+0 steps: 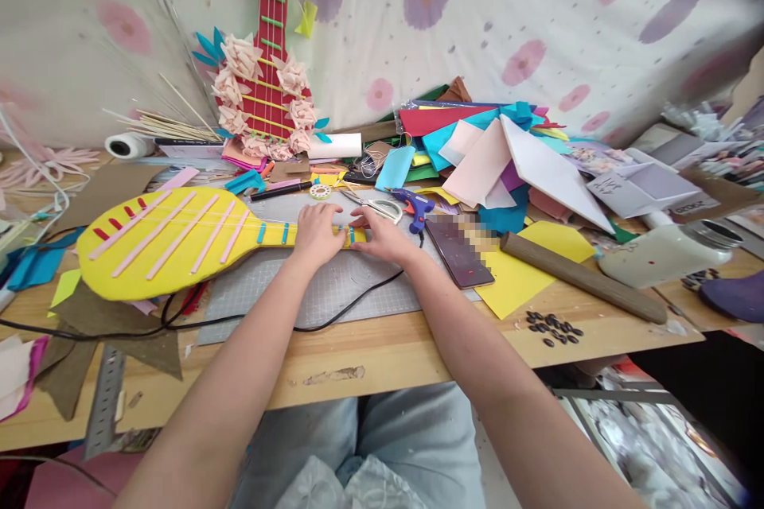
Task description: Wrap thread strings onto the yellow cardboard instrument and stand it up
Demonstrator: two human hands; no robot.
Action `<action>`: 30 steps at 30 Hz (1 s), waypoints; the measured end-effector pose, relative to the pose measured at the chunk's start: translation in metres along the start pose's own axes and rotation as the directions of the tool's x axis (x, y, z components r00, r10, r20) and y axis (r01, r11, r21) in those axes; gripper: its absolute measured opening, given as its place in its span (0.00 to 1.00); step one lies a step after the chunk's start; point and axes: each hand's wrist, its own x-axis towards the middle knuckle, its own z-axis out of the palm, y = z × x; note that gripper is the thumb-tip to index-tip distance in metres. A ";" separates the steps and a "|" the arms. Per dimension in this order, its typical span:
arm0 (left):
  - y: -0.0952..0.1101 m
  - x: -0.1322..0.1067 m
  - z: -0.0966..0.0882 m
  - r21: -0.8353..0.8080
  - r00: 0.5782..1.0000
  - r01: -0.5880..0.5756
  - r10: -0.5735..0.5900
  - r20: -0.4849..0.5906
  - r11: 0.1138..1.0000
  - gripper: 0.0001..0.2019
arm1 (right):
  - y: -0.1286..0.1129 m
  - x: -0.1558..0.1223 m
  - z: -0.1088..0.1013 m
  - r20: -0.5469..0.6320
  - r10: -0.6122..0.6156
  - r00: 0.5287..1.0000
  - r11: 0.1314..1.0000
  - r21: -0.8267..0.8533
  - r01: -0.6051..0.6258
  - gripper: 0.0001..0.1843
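A handmade yellow lute (173, 242) lies across the grey cutting mat (256, 298), its rounded body to the left and its neck to the right. Pink strips cross the body, short red pieces sit at its left end, and blue strips (261, 234) cross the neck. My left hand (319, 235) is closed over the neck, fingers on the far side. Close beside it, my right hand (385, 237) pinches the neck's end by a blue strip (352, 235). My fingers partly hide this stretch. Just beyond my right hand lie scissors (387, 209) and a blue glue gun (416, 207).
A phone (459, 254), a yellow sheet (507, 286), a brown rod (585, 278), black beads (552, 328) and a white jar (668, 254) lie rightward. A black cable (352, 302) crosses the mat. Behind stand a red lute with paper flowers (271, 95) and piled coloured sheets (477, 151).
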 end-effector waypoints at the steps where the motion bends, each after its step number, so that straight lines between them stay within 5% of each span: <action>1: 0.001 -0.002 0.004 0.008 1.000 0.007 -0.007 -0.023 1.000 0.17 | 0.000 0.000 0.000 -0.005 -0.001 1.000 1.000 0.002 0.001 0.29; 16: 0.006 -0.007 0.011 -0.023 0.985 0.135 -0.137 -0.101 0.991 0.13 | -0.001 0.000 0.001 -0.013 0.010 1.000 1.000 0.027 -0.009 0.28; 23: 0.001 -0.011 0.010 -0.089 0.990 0.012 -0.025 -0.140 0.996 0.03 | 0.005 -0.002 0.004 -0.060 -0.049 0.997 0.997 0.060 0.053 0.30; 30: 0.003 -0.016 0.001 -0.024 0.986 -0.074 0.070 -0.149 0.997 0.05 | -0.001 -0.005 0.002 -0.229 -0.232 0.945 0.972 -0.030 0.231 0.29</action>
